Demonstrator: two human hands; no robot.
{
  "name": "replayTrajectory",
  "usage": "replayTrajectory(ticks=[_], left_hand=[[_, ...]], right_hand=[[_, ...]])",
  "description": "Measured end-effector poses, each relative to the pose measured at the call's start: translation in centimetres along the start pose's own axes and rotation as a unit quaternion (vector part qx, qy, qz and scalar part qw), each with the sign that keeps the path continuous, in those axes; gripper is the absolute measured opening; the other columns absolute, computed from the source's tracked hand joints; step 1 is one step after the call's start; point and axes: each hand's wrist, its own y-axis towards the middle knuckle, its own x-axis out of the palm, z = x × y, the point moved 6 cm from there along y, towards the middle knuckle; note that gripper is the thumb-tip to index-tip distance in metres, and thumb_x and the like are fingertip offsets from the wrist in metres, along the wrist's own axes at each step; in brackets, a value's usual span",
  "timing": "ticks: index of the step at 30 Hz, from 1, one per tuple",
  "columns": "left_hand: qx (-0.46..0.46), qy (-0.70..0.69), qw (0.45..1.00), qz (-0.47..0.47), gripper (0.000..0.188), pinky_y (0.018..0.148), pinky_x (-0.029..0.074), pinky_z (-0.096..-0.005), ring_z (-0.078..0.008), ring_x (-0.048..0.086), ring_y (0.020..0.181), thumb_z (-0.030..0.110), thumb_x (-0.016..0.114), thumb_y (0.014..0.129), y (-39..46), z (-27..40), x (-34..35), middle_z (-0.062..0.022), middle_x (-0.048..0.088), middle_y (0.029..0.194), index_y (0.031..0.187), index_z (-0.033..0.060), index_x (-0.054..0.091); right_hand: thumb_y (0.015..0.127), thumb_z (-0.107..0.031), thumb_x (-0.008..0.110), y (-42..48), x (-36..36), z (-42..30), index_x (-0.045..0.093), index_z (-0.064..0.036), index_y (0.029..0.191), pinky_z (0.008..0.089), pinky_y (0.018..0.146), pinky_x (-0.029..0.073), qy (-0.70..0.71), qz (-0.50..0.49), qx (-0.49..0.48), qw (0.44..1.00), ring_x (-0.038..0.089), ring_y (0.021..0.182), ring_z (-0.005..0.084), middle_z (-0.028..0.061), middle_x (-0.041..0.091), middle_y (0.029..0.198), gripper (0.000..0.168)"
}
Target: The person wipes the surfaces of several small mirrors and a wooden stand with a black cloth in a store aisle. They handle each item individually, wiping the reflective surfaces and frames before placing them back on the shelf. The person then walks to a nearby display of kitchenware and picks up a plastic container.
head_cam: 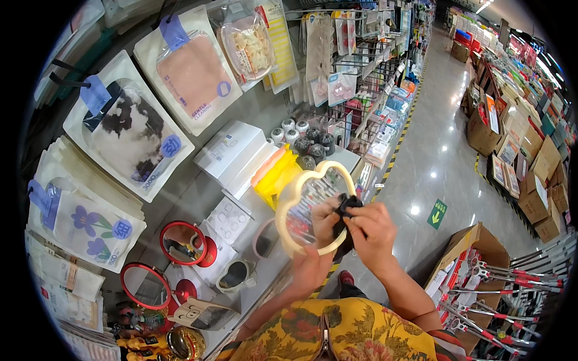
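Note:
My left hand (311,266) grips the lower rim of a mirror with a wavy cream plastic frame (284,216). The mirror is held up in front of me, tilted, and its glass reflects my other hand and the shelves. In my right hand (372,228) is a bunched black cloth (345,210), pressed at the mirror's right edge. Part of the cloth hangs down behind the rim.
On the shelf at left stand two red round mirrors (183,243), a pale small mirror (235,275) and white boxes (232,149). Packaged bath towels (131,126) hang above. At right, a cardboard carton (474,234) holds long-handled tools (492,289) beside the aisle floor (415,180).

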Motion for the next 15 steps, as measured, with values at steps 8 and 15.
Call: replayTrajectory(ticks=[8, 15], left_hand=[[0.006, -0.06, 0.997, -0.041, 0.055, 0.099, 0.026, -0.0381, -0.0217, 0.037, 0.114, 0.047, 0.044, 0.086, 1.3, 0.5, 0.9, -0.0093, 0.039, 0.119, 0.12, 0.0034, 0.036], [0.014, -0.073, 0.994, -0.082, 0.053, 0.101, 0.026, -0.0428, -0.025, 0.035, 0.121, 0.042, 0.046, 0.086, 1.0, -1.0, -2.0, -0.0122, 0.035, 0.13, 0.124, 0.007, 0.034]], right_hand=[[0.055, 0.006, 0.064, -2.3, 0.5, -0.6, 0.059, -0.001, 0.069, 0.0318, 0.059, 0.046, -0.02, -0.055, -0.055, 0.997, 0.055, 0.071, 0.0258, 0.0082, 0.061, 0.084, 0.017], [0.058, 0.006, 0.064, -3.4, 1.4, -3.0, 0.058, -0.001, 0.069, 0.0325, 0.058, 0.045, 0.069, -0.102, -0.056, 0.991, 0.055, 0.07, 0.0253, 0.0082, 0.062, 0.082, 0.014]])
